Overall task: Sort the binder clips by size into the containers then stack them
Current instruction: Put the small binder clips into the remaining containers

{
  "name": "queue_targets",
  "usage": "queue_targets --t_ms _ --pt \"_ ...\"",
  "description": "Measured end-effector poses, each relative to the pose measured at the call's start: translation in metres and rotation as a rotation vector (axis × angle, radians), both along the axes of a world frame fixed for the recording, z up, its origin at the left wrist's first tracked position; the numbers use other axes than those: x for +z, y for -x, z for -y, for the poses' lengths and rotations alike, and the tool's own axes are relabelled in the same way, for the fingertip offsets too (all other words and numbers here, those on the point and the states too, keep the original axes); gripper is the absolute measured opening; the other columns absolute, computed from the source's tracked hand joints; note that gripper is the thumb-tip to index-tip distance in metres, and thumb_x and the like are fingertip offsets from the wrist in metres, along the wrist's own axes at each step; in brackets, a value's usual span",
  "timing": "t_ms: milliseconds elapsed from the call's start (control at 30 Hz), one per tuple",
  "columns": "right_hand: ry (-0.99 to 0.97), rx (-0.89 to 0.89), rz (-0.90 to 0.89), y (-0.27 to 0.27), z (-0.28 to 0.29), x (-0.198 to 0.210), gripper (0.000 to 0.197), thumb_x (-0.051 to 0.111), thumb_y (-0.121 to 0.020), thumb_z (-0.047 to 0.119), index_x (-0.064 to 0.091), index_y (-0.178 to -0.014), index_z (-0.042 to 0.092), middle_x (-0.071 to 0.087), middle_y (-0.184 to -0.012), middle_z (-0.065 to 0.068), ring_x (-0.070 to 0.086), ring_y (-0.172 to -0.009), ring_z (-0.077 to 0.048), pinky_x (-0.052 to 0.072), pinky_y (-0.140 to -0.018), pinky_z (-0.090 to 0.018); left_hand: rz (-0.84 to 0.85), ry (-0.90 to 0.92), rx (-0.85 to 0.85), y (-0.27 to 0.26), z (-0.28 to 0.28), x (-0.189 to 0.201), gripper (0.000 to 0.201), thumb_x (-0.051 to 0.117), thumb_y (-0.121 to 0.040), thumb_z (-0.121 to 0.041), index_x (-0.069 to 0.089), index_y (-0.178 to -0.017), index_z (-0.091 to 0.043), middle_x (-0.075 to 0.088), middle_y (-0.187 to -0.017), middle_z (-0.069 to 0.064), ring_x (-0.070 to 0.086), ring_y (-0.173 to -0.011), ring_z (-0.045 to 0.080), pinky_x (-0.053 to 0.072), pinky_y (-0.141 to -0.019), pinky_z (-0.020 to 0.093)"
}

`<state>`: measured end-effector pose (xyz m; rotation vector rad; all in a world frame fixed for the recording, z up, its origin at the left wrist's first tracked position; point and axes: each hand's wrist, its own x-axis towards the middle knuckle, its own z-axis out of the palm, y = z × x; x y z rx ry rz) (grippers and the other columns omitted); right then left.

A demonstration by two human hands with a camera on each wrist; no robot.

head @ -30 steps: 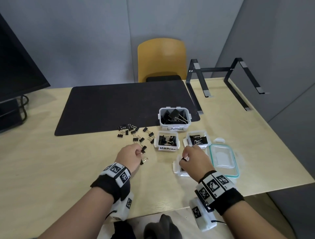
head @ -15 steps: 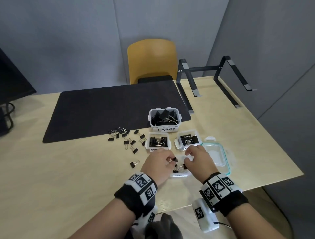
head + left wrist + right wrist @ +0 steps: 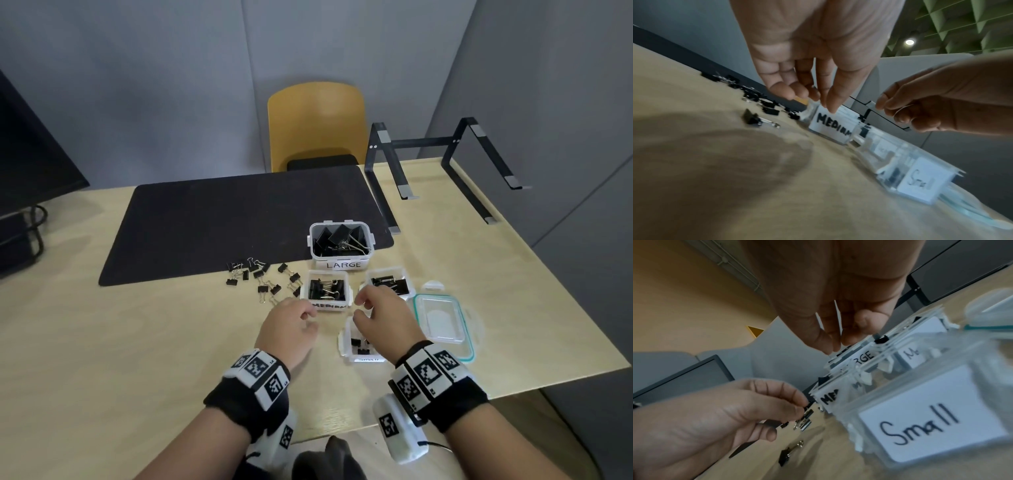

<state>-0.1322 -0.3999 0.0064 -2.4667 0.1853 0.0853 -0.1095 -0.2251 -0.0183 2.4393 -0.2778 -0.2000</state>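
Several small black binder clips (image 3: 263, 279) lie loose on the table left of the containers. The tub labelled LARGE (image 3: 342, 264) holds big clips. In front of it stand a MEDIUM tub (image 3: 328, 306) and a second tub (image 3: 388, 274), both holding clips. The Small tub (image 3: 364, 359) sits nearest me with a few clips inside. My left hand (image 3: 310, 317) hovers left of the Small tub, fingers relaxed and empty in the left wrist view (image 3: 809, 99). My right hand (image 3: 359, 305) hangs over the Small tub, fingers loosely curled, holding nothing (image 3: 836, 340).
A clear lid with a teal seal (image 3: 442, 322) lies right of the tubs. A black desk mat (image 3: 222, 219) covers the table's middle. A black metal stand (image 3: 442, 144) is at the back right, a yellow chair (image 3: 315, 126) beyond, and a monitor (image 3: 30, 154) at far left.
My left hand picked a small clip from the loose pile, carried it over the Small tub, and has now drawn back left with empty fingers. The right hand rose slightly above the tub.
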Motion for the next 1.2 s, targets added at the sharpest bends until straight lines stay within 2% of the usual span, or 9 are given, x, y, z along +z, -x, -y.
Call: queue_targets --t_ms 67,200,300,500,667,767,867,1067,1200 --pt "-0.012 0.025 0.004 -0.005 -0.008 0.001 0.015 0.053 -0.087 0.017 0.058 -0.101 0.015 0.049 -0.095 0.004 0.046 -0.065 -0.005 0.034 -0.061 -0.017 -0.016 -0.080 0.043 -0.006 -0.013 -0.005 0.014 0.057 -0.087 -0.021 0.058 -0.101 -0.023 0.052 -0.100 -0.007 0.052 -0.093 0.010 0.042 -0.081 0.020" --pt "-0.031 0.039 -0.022 -0.013 -0.030 0.002 0.018 0.052 -0.085 0.016 0.059 -0.102 0.015 0.055 -0.097 0.001 0.050 -0.078 -0.014 0.039 -0.072 -0.024 -0.134 -0.278 0.086 -0.013 -0.033 -0.013 0.033 0.059 -0.085 -0.025 0.048 -0.115 -0.018 0.049 -0.112 0.000 0.053 -0.102 0.020 0.048 -0.086 0.030" --pt "-0.050 0.049 -0.054 -0.018 -0.048 0.002 0.021 0.051 -0.083 0.012 0.060 -0.102 0.012 0.061 -0.101 -0.004 0.054 -0.085 -0.017 0.046 -0.079 -0.028 -0.161 -0.319 0.080 -0.018 -0.041 -0.017 0.028 0.054 -0.089 -0.025 0.049 -0.115 -0.017 0.052 -0.112 0.004 0.056 -0.098 0.021 0.046 -0.084 0.027" --pt "-0.016 0.092 -0.156 -0.025 -0.080 -0.011 0.032 0.047 -0.087 0.013 0.056 -0.117 0.012 0.061 -0.113 -0.006 0.057 -0.102 -0.021 0.044 -0.087 -0.027 -0.213 -0.259 0.052 -0.032 -0.054 -0.021 0.013 0.057 -0.085 -0.025 0.058 -0.096 -0.020 0.064 -0.097 -0.003 0.059 -0.090 0.018 0.043 -0.076 0.024" --pt "0.095 0.130 -0.192 -0.032 -0.108 -0.023 0.036 0.043 -0.088 0.009 0.050 -0.124 0.009 0.056 -0.121 -0.011 0.056 -0.108 -0.027 0.047 -0.090 -0.033 -0.176 -0.235 0.011 -0.043 -0.072 -0.020 0.015 0.060 -0.083 -0.025 0.046 -0.078 -0.021 0.057 -0.080 -0.004 0.055 -0.074 0.018 0.036 -0.061 0.025" --pt "0.140 0.162 -0.162 -0.038 -0.120 -0.026 0.036 0.043 -0.088 0.008 0.047 -0.124 0.009 0.053 -0.120 -0.012 0.055 -0.106 -0.029 0.047 -0.088 -0.035 -0.209 -0.149 0.035 -0.046 -0.083 -0.019 0.015 0.064 -0.081 -0.022 0.050 -0.076 -0.022 0.056 -0.072 -0.008 0.055 -0.072 0.018 0.041 -0.064 0.025" --pt "0.164 0.164 -0.149 -0.045 -0.128 -0.031 0.039 0.043 -0.089 0.006 0.048 -0.127 0.010 0.051 -0.119 -0.011 0.053 -0.108 -0.031 0.045 -0.087 -0.033 -0.204 -0.095 0.031 -0.050 -0.092 -0.020 0.021 0.064 -0.081 -0.018 0.050 -0.071 -0.028 0.052 -0.068 -0.013 0.054 -0.073 0.014 0.039 -0.066 0.022" --pt "0.322 0.192 -0.175 -0.048 -0.137 -0.038 0.027 0.043 -0.089 0.004 0.049 -0.115 0.008 0.051 -0.113 -0.013 0.046 -0.111 -0.029 0.044 -0.086 -0.036 -0.199 -0.053 0.013 -0.055 -0.102 -0.023 0.028 0.065 -0.082 -0.016 0.049 -0.065 -0.033 0.051 -0.065 -0.016 0.054 -0.073 0.010 0.040 -0.067 0.020" --pt "0.335 0.172 -0.181 -0.047 -0.138 -0.036 0.025 0.042 -0.089 0.006 0.048 -0.113 0.006 0.053 -0.112 -0.014 0.046 -0.110 -0.029 0.043 -0.087 -0.035 -0.202 -0.038 0.012 -0.055 -0.102 -0.022 0.017 0.065 -0.081 -0.016 0.058 -0.072 -0.028 0.053 -0.067 -0.014 0.055 -0.075 0.011 0.044 -0.070 0.022"
